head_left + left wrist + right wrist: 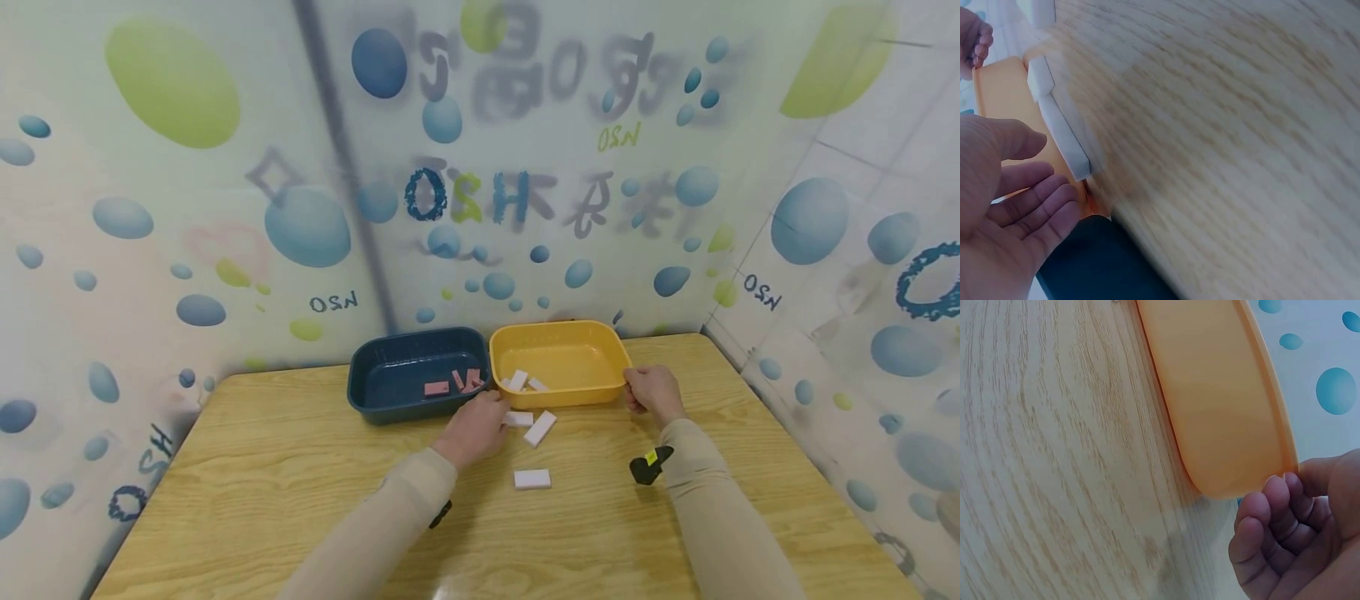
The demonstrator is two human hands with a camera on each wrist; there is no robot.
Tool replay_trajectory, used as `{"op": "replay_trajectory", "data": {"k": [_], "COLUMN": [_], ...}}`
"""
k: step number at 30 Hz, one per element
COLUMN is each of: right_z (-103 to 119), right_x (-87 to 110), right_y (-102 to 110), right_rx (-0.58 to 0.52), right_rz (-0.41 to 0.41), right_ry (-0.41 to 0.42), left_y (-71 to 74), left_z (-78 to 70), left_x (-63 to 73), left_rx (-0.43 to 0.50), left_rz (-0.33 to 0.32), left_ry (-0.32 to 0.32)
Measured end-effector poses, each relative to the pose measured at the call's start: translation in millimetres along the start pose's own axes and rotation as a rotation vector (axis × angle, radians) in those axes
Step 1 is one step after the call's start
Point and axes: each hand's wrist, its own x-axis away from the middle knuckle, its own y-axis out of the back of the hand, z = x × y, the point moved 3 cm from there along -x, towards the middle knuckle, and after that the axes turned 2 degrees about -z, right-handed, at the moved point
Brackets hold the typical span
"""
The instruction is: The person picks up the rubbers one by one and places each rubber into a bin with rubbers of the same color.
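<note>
My right hand (651,392) pinches the right end of the yellow bin's (570,398) rim between thumb and fingertips, as the right wrist view shows. My left hand (474,427) is at the front, where the yellow bin meets the dark blue bin (405,412). In the left wrist view its fingers are loosely bent, the thumb apart, with nothing seen between them. Close to its fingers is a white block (519,419), and another white block (540,428) lies slanted beside that one. A third white block (532,479) lies nearer me.
Several pink blocks (437,388) lie in the blue bin's right part. A few white blocks (518,381) lie in the yellow bin's left front corner. Both bins stand on the wooden table (300,467) near its back edge, before a patterned wall (465,283).
</note>
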Motion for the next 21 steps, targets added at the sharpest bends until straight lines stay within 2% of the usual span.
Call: {"op": "replay_trajectory", "data": {"k": [6, 13, 21], "right_z": [0.4, 0.0, 0.6], "right_x": [0.6, -0.2, 0.7], "right_y": [-0.9, -0.6, -1.2], "right_rx": [0.008, 0.013, 0.015], "right_rz": [-0.006, -0.004, -0.007], "right_ry": [0.012, 0.014, 0.015], "left_y": [-4.1, -9.2, -9.4], "left_z": [1.4, 3.5, 3.0], "left_x": [-0.5, -1.7, -3.7], "left_rx": [0.001, -0.005, -0.008], "left_rz": [0.03, 0.03, 0.058], "left_ry": [0.024, 0.045, 0.069]}}
